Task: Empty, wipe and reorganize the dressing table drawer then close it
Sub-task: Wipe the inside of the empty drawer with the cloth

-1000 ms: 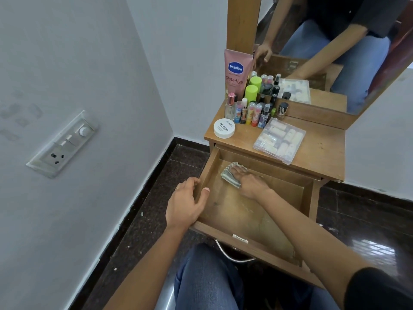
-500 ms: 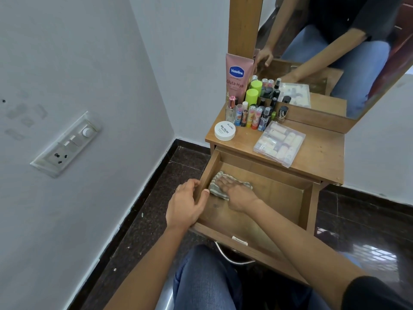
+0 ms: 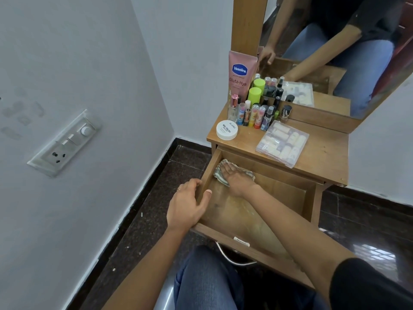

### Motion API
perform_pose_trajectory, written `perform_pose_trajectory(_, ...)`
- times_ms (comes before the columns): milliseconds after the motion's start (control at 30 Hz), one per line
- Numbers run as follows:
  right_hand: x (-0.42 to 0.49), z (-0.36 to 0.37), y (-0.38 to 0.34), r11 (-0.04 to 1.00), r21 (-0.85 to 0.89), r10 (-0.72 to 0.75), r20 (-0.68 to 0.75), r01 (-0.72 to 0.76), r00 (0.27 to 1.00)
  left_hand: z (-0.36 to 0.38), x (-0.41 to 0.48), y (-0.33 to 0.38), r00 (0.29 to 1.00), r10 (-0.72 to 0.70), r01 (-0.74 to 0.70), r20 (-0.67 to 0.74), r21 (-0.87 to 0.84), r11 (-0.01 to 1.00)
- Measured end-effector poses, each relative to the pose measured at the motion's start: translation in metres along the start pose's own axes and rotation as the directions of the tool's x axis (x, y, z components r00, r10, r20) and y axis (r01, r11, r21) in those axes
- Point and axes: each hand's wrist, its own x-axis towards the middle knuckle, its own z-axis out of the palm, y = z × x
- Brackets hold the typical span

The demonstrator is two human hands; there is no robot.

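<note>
The wooden drawer (image 3: 310,198) of the dressing table stands pulled out, holding only a cloth. My right hand (image 3: 237,179) lies flat on that grey-green cloth (image 3: 220,174) and presses it onto the drawer floor in the back left corner. My left hand (image 3: 187,204) grips the drawer's left side wall, thumb inside. On the table top (image 3: 324,157) stand a pink Vaseline tube (image 3: 240,74), several small bottles (image 3: 257,115), a white nail polish jar (image 3: 226,130) and a clear plastic box (image 3: 282,143).
A mirror (image 3: 335,52) in a wooden frame rises behind the table top. A white wall with a socket plate (image 3: 64,144) runs close on the left. Dark tiled floor (image 3: 143,220) lies beside the drawer. My blue-jeaned knee (image 3: 205,278) sits under the drawer front.
My right hand has slid the cloth left and toward me, then back into the far left corner. My left hand has stayed on the drawer's side wall.
</note>
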Motion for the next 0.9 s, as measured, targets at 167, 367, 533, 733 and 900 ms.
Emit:
perform_pose_trajectory(167,0.001,-0.012,0.011,0.992,-0.049,-0.11,0.127,0.117,0.986,0.001,-0.002,0.0,1.0,0.006,-0.006,-0.002,0.003,1.0)
perform_pose_trajectory(367,-0.005,-0.011,0.011,0.985,-0.021,-0.168,0.132,0.172,0.977,0.002,-0.002,0.0,1.0,0.0,0.0,-0.003,-0.001,1.0)
perform_pose_trajectory(533,-0.02,0.004,0.004,0.964,0.026,-0.268,0.082,0.266,0.96,0.002,-0.002,-0.001,1.0,0.0,0.0,0.005,0.01,1.0)
perform_pose_trajectory(733,-0.038,0.021,0.021,0.962,0.028,-0.272,0.016,0.271,0.962,0.003,-0.001,-0.001,1.0,-0.004,0.004,-0.002,0.007,1.0)
perform_pose_trajectory(900,-0.02,0.0,0.024,0.995,-0.022,-0.094,0.035,0.095,0.995,0.003,0.0,-0.003,1.0,0.008,-0.008,0.003,0.002,1.0)
